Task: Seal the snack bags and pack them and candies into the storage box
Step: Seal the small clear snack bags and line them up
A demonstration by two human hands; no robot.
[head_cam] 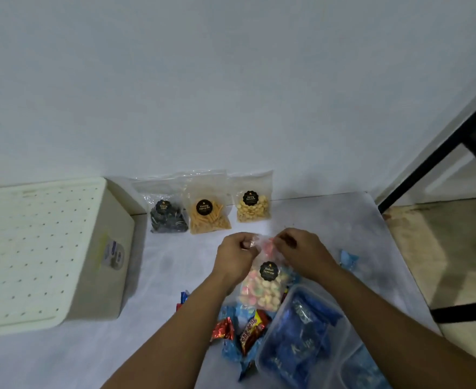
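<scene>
A clear zip bag of pastel biscuits (262,290) with a black round label is held upright in the middle of the table. My left hand (235,255) pinches its top edge at the left and my right hand (301,254) pinches it at the right. Three more snack bags lean against the wall: dark chips (168,217), orange sticks (208,214) and pale nuts (252,206). Loose wrapped candies (245,332) lie under my forearms. A clear storage box (304,332) with blue packets inside sits at the lower right.
A cream perforated bin (48,248) fills the left of the table. A blue candy (347,259) lies to the right of my hands. The table's right edge (399,262) drops to the floor, with a black metal frame (441,153) beyond it.
</scene>
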